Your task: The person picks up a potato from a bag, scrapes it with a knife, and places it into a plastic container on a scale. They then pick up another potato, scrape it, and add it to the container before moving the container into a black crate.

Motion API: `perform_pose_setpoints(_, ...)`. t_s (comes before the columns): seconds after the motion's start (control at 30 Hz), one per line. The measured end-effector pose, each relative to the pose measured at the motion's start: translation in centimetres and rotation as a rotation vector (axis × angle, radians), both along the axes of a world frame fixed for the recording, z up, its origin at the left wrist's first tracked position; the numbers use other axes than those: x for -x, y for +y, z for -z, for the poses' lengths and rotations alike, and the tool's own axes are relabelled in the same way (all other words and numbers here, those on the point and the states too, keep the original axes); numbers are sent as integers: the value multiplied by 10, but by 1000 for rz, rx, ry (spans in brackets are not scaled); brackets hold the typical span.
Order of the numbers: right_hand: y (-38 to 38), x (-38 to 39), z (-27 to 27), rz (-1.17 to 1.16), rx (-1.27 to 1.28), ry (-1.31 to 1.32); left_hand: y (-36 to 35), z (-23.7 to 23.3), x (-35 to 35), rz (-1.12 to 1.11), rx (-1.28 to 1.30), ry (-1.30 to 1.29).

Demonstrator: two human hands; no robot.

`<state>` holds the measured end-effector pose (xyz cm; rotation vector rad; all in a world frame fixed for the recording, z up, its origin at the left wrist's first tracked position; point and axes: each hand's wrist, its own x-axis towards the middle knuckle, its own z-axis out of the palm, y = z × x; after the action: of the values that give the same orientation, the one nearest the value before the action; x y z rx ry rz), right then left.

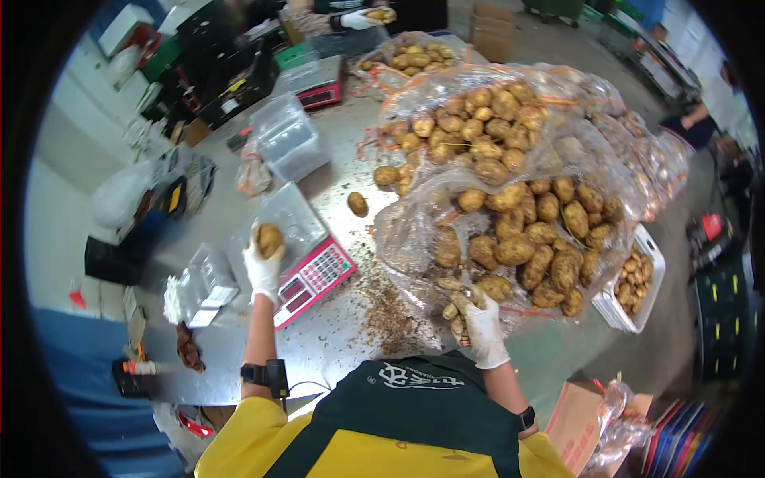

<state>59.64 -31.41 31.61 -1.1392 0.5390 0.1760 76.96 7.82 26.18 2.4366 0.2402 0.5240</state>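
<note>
My left hand [263,264], in a white glove, is closed on a brown potato [271,238] over the clear plastic tray of a pink digital scale [319,267]. My right hand [484,331], gloved too, is at the near edge of an open plastic bag [410,219] full of potatoes [540,259]. Its fingers curl round a small potato [460,301]; part of the grip is hidden. One loose potato [358,204] lies on the metal table between the scale and the bags.
Stacked clear tubs [288,137] stand beyond the scale, smaller ones [211,275] to its left. Loose soil [390,319] covers part of the table. A second potato bag [478,127] lies behind; a white crate [636,283] is at right. Across the table, another person's gloved hand [362,19] holds a potato.
</note>
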Motion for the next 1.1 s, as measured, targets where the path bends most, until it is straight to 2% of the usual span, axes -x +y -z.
perform_pose_setpoints(0.07, -4, 2, 2, 29, -16, 3, 2, 2, 4, -246, -210, 184)
perform_pose_setpoints(0.13, -9, 3, 3, 67, -58, 0, 6, 7, 2, -261, -334, 60)
perform_pose_setpoints(0.17, -11, 3, 6, 99, -71, 13, -2, 5, 2, -283, -237, 121)
perform_pose_setpoints(0.27, -20, 6, 9, 172, -108, 40, -44, 6, -9, -207, -369, -79)
perform_pose_setpoints(0.33, -24, 5, 9, 197, -99, 83, -100, -8, -14, 27, -346, -190)
perform_pose_setpoints(0.37, -26, 5, 9, 206, -95, 105, -133, -25, -13, 218, -319, -206)
perform_pose_setpoints(0.47, -33, 7, 19, 215, -89, 89, -207, -26, -25, 469, -191, -294)
perform_pose_setpoints(0.63, -55, 12, 24, 257, -57, 110, -283, -9, -97, 680, 1, -270)
perform_pose_setpoints(0.77, -76, 15, 39, 324, -14, 177, -332, 26, -174, 760, 297, 64)
perform_pose_setpoints(0.87, -92, 14, 46, 394, -22, 240, -367, 19, -201, 765, 446, 250)
perform_pose_setpoints(0.9, -98, 14, 47, 402, -18, 239, -376, 33, -217, 776, 482, 288)
perform_pose_setpoints(1.0, -112, 12, 53, 424, 4, 265, -399, 58, -253, 723, 298, 369)
perform_pose_setpoints(1.07, -121, 6, 57, 441, 11, 268, -418, 92, -267, 854, 437, 313)
perform_pose_setpoints(1.1, -124, 3, 62, 445, 23, 256, -429, 55, -240, 997, 440, 352)
